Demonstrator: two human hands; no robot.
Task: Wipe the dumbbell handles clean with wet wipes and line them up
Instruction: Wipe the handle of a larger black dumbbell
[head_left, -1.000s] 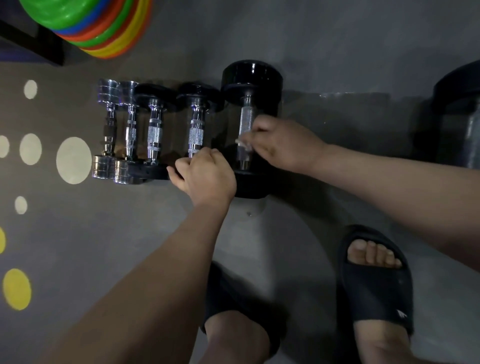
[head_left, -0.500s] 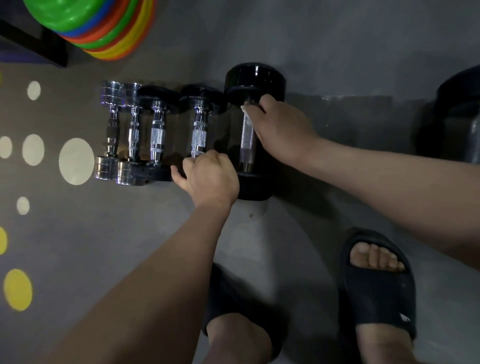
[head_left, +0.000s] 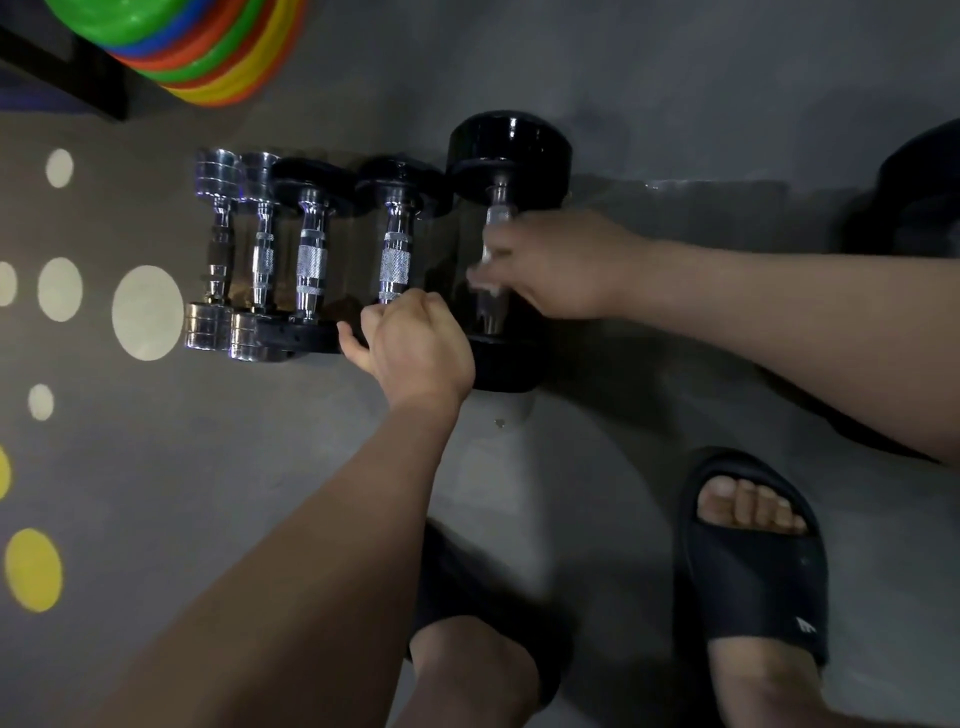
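Several dumbbells lie side by side on the grey floor. The largest, a black dumbbell (head_left: 511, 150), is at the right end of the row. My right hand (head_left: 561, 265) grips its chrome handle through a white wet wipe (head_left: 480, 278), which shows blurred at my fingertips. My left hand (head_left: 415, 343) rests with curled fingers on the near black head of the neighbouring dumbbell (head_left: 397, 254). Further left lie another black-headed dumbbell (head_left: 311, 260) and two all-chrome dumbbells (head_left: 221, 249).
A stack of coloured plates (head_left: 208, 47) sits at the top left beside a dark shelf edge (head_left: 62, 78). Another big black weight (head_left: 919, 197) lies at the right edge. My feet in black slides (head_left: 753, 561) stand close below the row.
My right hand has slid with the wipe from the far end of the big dumbbell's handle back toward the near end. My left hand has stayed on the neighbouring dumbbell's head.
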